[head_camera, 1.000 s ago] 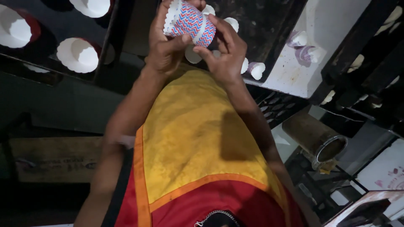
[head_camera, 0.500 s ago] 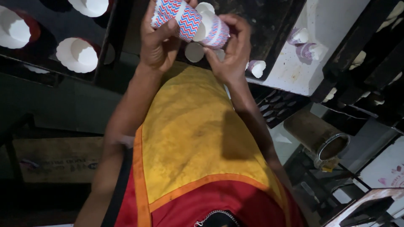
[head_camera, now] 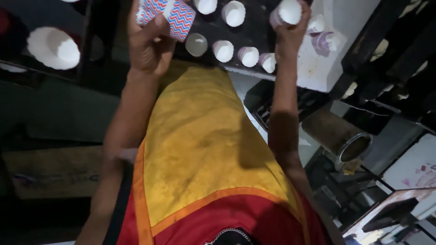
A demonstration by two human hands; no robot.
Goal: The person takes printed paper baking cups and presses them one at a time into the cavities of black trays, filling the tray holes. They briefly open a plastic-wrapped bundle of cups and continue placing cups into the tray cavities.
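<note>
My left hand (head_camera: 147, 45) grips a stack of paper baking cups (head_camera: 169, 16) with red and blue zigzag stripes, held near the top left of the dark baking tray (head_camera: 254, 11). My right hand (head_camera: 290, 29) holds a single paper cup (head_camera: 286, 12), white inside, over the tray's right part. Several paper cups (head_camera: 236, 52) sit in the tray's wells, white insides showing. Below my arms hang a yellow apron and a red shirt.
A white block (head_camera: 345, 27) with loose cups (head_camera: 324, 41) lies right of the tray. A metal tin (head_camera: 338, 136) lies on its side at the right. A wide white paper cup (head_camera: 52, 47) sits at the far left on a dark surface.
My hands have parted. The right hand pulled one cup off the stack and moved right over the tray, while the left hand kept the striped stack and shifted left.
</note>
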